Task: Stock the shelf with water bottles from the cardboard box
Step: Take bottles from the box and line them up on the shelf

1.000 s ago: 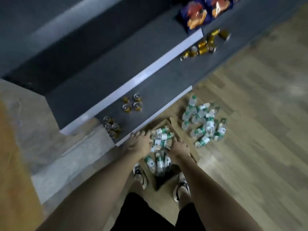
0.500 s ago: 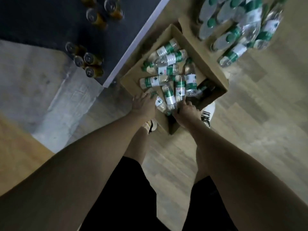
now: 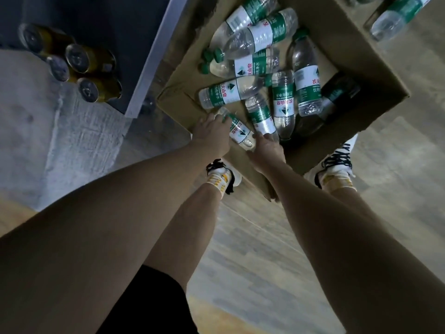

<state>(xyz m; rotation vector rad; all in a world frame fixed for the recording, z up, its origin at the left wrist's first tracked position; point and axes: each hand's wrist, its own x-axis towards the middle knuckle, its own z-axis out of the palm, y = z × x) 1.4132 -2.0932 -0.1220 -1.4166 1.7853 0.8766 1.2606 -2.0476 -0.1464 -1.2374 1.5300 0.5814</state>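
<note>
Since half a second ago your head has dropped closer: the cardboard box (image 3: 342, 44) fills more of the view, and both hands sit on the same bottle at its near corner as before.

Your left hand (image 3: 212, 135) curls its fingers (image 3: 218, 116) over the neck end of a small water bottle (image 3: 238, 130) with a green-and-white label; your right hand (image 3: 266, 148) presses against the bottle's base end. Whether either hand has fully closed round it, you cannot tell, since the fingertips are hidden behind the bottle.

That bottle lies tilted on the near left wall of the box. Beyond it, the other water bottles (image 3: 284, 97) lie in a loose heap inside the box, crossing and touching one another, green caps pointing various ways.

The box rests on the wooden floor (image 3: 260, 261), between your two shoes (image 3: 337, 165). Left of the box stands the dark bottom shelf (image 3: 130, 34), with a cluster of gold cans (image 3: 89, 61) upright near its corner. Another bottle (image 3: 395, 18) lies on the floor at far right.
</note>
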